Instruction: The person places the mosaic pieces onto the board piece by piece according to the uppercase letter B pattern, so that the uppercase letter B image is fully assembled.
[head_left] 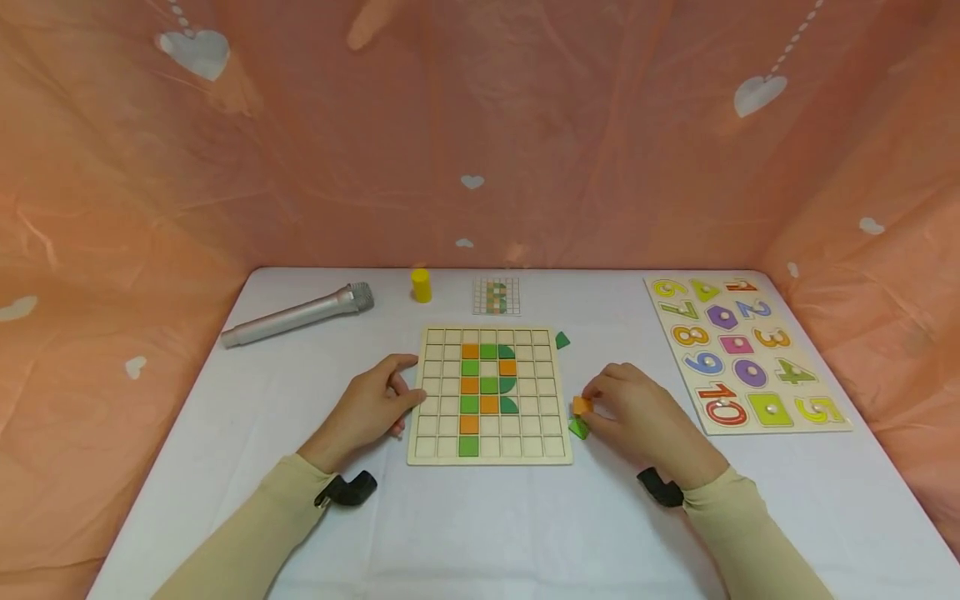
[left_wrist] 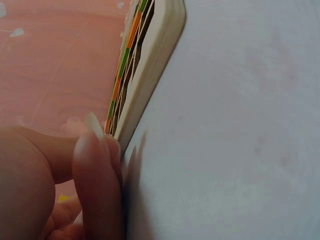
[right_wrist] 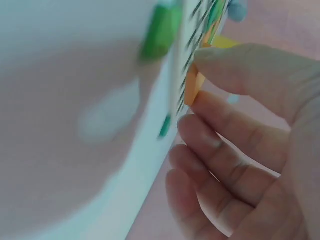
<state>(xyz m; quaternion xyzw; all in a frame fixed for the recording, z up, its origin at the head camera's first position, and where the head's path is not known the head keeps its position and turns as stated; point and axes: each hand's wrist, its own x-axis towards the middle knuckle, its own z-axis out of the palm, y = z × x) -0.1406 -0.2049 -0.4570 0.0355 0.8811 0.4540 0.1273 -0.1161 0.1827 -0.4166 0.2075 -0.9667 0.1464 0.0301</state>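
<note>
A square wooden grid board (head_left: pixel 525 433) lies in the middle, with orange, light green and dark green tiles in several of its cells. My left hand (head_left: pixel 371 408) rests at the board's left side, thumb and index fingertips at its edge. To the right of the board, my right hand (head_left: pixel 637 417) pinches an orange square tile (right_wrist: pixel 194 86) between thumb and index finger, lifted off the tablecloth in the right wrist view. Just below it in the head view is a light green tile (head_left: pixel 579 428). Beside the board's upper right edge lies a dark green tile (head_left: pixel 562 340).
Behind the board lies a small pattern card (head_left: pixel 497 297), with a yellow cylinder (head_left: pixel 422 286) to its left. A silver microphone (head_left: pixel 300 316) is at the back left. On the right sits a number and shape puzzle board (head_left: pixel 742 358). Orange drapes rise behind the table.
</note>
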